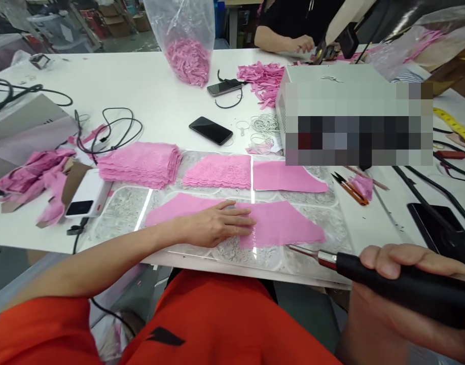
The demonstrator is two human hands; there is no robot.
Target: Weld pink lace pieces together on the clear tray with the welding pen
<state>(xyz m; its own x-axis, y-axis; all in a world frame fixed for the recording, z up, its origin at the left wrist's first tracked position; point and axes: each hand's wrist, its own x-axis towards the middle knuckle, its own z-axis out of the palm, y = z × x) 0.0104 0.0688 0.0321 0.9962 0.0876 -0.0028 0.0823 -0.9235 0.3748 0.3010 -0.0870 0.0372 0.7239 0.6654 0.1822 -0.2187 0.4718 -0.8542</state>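
On the mat's near edge: two pink fabric pieces, left piece (175, 207) and right piece (289, 225), lie flat and meet under the palm; whether they overlap there is hidden.
Left hand (217, 225): fingers spread, palm down, pressing on the join of both pieces.
Right hand (392, 314): closed around the black handle of a tool (407, 290), off the table's near edge.
Tool tip (304, 250): thin metal shaft, pointing at the right piece's lower edge, just short of it.
Handling (judged): the fabric looks thin, light and limp; it would likely slide and wrinkle on the glossy mat, so a flat press beside the join holds it better than a pinch at a corner.
Mat (121, 210): clear, shiny sheet over a lace-patterned base.
Behind the pieces: a lace piece (219, 171) and a plain pink piece (285, 177), side by side.
Far left of the mat: lace stack (141, 165).
Right of the mat: snips (348, 187).
Table (133, 86): white; carries a phone (210, 130), a second phone (224, 87), cables, and a bag (186, 45) of pink trimmings.
Far side: another person's hand (300, 43) at work.
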